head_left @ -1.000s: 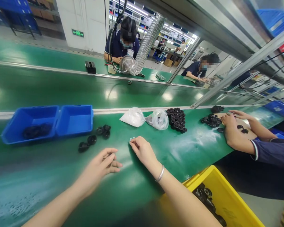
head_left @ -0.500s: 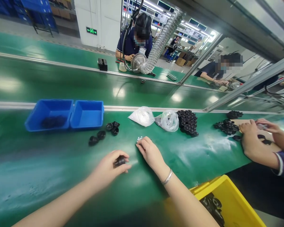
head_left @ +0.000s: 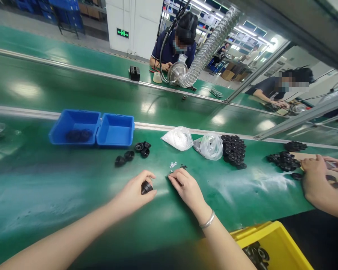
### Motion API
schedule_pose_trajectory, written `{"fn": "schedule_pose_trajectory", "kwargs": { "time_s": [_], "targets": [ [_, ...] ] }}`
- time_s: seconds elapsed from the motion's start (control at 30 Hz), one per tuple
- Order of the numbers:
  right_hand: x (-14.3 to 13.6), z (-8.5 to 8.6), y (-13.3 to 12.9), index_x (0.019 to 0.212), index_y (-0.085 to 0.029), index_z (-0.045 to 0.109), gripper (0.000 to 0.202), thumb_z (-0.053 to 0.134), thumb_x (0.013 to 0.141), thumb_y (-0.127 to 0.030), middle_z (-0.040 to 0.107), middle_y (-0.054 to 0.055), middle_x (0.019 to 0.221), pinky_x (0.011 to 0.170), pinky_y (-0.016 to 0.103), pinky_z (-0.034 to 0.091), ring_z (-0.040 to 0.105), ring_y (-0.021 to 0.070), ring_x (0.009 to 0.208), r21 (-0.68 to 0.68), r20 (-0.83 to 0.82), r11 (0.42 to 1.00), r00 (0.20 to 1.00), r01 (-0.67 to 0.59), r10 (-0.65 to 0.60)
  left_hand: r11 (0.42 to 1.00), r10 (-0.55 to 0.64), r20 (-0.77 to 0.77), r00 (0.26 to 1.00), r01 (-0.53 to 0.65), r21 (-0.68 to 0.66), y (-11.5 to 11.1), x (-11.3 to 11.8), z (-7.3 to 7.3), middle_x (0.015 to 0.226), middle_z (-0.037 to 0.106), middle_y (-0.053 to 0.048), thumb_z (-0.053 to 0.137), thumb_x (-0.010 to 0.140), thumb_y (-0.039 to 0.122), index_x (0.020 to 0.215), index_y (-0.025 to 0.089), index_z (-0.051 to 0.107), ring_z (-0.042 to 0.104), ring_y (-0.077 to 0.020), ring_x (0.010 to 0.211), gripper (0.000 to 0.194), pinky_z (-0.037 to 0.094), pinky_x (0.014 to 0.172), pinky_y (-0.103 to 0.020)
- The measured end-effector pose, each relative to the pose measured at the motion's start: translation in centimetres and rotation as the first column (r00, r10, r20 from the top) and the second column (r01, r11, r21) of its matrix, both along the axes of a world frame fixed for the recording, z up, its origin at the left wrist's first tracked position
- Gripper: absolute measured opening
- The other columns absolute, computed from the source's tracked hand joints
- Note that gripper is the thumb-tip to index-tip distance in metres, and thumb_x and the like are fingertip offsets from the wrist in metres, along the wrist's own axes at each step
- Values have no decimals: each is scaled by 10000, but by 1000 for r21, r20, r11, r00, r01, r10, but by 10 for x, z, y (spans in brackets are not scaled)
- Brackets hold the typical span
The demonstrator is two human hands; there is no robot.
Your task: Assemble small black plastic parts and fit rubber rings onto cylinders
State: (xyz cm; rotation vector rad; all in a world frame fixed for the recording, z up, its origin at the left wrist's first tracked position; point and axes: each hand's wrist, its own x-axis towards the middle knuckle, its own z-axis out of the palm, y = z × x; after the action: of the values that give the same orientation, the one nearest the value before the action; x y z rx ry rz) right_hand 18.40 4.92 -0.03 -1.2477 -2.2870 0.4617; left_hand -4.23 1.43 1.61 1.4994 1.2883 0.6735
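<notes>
My left hand (head_left: 138, 189) is curled round a black round plastic part (head_left: 147, 187), held just above the green bench. My right hand (head_left: 186, 184) has thumb and fingertips pinched together low over the bench; whatever they grip is too small to make out. Just beyond those fingertips lie several tiny white pieces (head_left: 173, 164). Beside them, partly behind my right knuckles, is a little group of tiny dark pieces (head_left: 183, 166). Several black cup-shaped parts (head_left: 129, 155) lie farther off, beyond my left hand.
Two blue bins (head_left: 115, 131) stand at the back left, one with dark parts inside. Two plastic bags (head_left: 178, 138) and a pile of black parts (head_left: 233, 150) are at the back. A co-worker's hands (head_left: 315, 172) work at right; a yellow crate (head_left: 281, 243) stands below.
The view has shifted, moving the scene rightward. My right fingertips have drawn back slightly from the white pieces, uncovering the dark ones. The black part has tilted in my left hand.
</notes>
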Motion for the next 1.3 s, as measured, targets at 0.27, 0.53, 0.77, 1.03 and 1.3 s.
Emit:
{"fn": "schedule_pose_trajectory", "kwargs": {
  "time_s": [0.27,0.53,0.77,1.03,1.3],
  "targets": [
    [5,4,4,832,-214,596,109,548,911,-273,566,28,792,596,276,432,514,152,655,-170,-14,985,999,26,-29,971,-42,-23,999,36,-238,1,-1,9,534,545,72,603,731,577,908,228,518,461,-109,343,400,340,369,-211],
    [8,13,6,837,-213,610,167,498,936,-286,600,44,837,692,295,463,560,172,769,-225,-50,974,999,-25,14,985,-28,-32,999,22,-173,1,-2,11,602,523,77,578,782,484,895,239,508,489,-108,356,279,354,406,-225],
    [11,14,3,840,-216,607,140,514,934,-264,588,26,843,700,279,447,559,163,774,-256,-11,966,1000,-22,20,996,-29,-141,990,40,74,2,-3,6,884,624,-32,576,798,397,792,220,603,613,-217,837,179,459,735,-304],
    [16,18,-4,830,-218,606,126,533,924,-261,577,12,831,683,271,435,539,151,727,-298,19,954,1000,0,6,1000,-11,-165,986,15,22,-3,-3,3,871,635,-5,632,760,416,878,236,537,603,-212,783,236,428,650,-288],
    [19,21,-10,829,-205,597,130,522,933,-226,581,16,845,739,270,446,567,152,800,-300,-1,953,999,-32,33,997,-16,68,998,21,-78,-2,0,7,794,605,-1,544,838,471,800,199,565,519,-114,527,275,399,545,-260]
  ]
}}
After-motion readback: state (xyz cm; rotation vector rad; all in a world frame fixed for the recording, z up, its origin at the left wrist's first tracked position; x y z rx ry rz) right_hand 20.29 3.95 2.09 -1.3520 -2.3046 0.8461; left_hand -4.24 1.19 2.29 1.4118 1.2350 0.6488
